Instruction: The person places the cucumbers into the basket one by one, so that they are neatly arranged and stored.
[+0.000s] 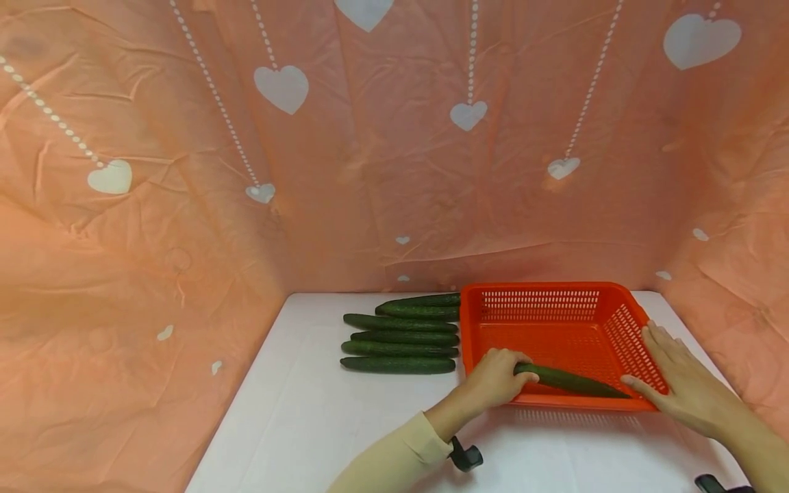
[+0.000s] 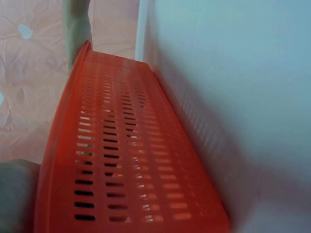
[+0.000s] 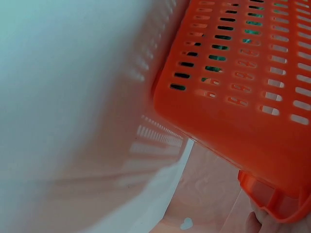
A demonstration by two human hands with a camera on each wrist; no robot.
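Note:
My left hand (image 1: 498,376) grips one end of a dark green cucumber (image 1: 573,381) over the front-left part of a red plastic basket (image 1: 542,287). The cucumber lies slantwise along the inside of the front wall, its far end near the front-right corner. My right hand (image 1: 687,383) rests on the basket's right rim with fingers extended and thumb apart. Through the slots in the basket wall (image 3: 218,131), bits of green show in the right wrist view. The left wrist view catches only the edge of my left hand (image 2: 17,194) beside the rim.
Several more cucumbers (image 1: 397,366) lie side by side on the white table (image 1: 296,411), left of the basket. An orange-pink cloth with white hearts (image 1: 370,171) hangs round the back and sides.

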